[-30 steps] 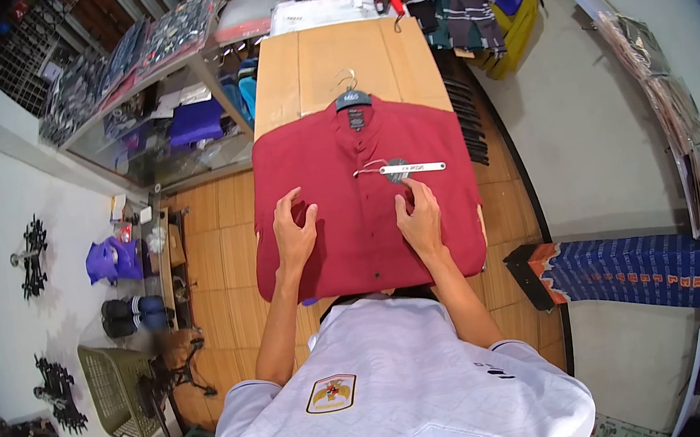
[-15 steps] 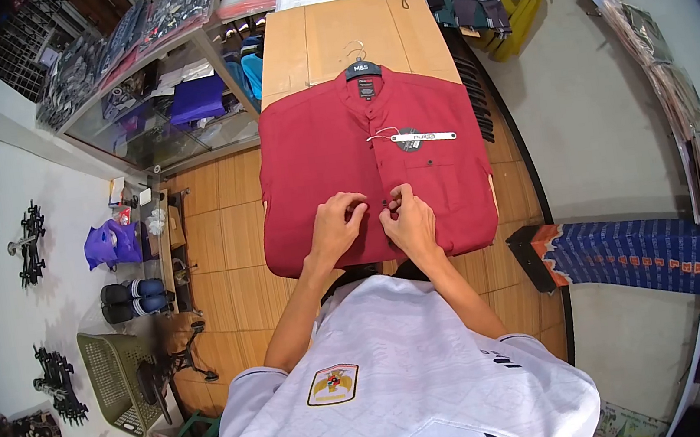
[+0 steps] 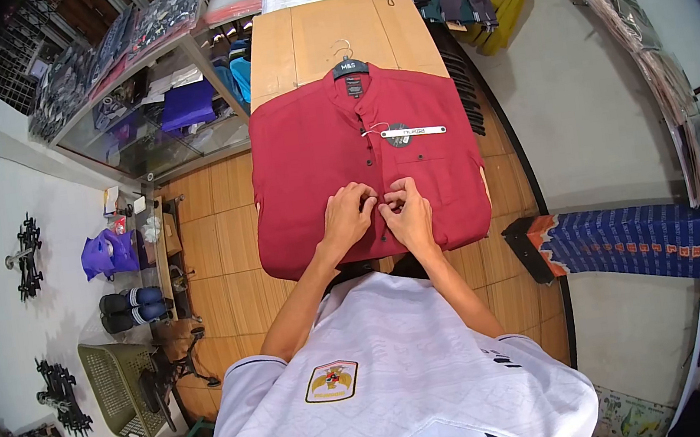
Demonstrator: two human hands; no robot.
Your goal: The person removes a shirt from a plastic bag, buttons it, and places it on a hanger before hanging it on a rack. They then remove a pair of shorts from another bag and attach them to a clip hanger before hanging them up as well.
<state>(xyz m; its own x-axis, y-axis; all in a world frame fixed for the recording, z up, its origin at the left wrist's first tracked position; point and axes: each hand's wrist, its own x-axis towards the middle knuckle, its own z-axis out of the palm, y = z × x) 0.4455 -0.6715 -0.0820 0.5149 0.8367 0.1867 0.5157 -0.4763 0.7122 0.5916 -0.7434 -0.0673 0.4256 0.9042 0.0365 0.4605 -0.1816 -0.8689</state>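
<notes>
The red shirt (image 3: 298, 151) lies beneath left hand (image 3: 350, 217) and right hand (image 3: 410, 218).

The head camera looks forward, down onto the shirt (image 3: 339, 163).

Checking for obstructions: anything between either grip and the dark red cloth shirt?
Nothing visible: left grip and right grip are at the shirt, along its button front. The long white strip-shaped tag lies farther up.

The shirt (image 3: 298, 155) is showing plain deep red with dark buttons (image 3: 369, 163); its hanger (image 3: 350, 68) is presenting black with pale lettering. The tabletop (image 3: 328, 38) is reading light tan; the long box (image 3: 614, 237) is bearing orange lettering on blue.
</notes>
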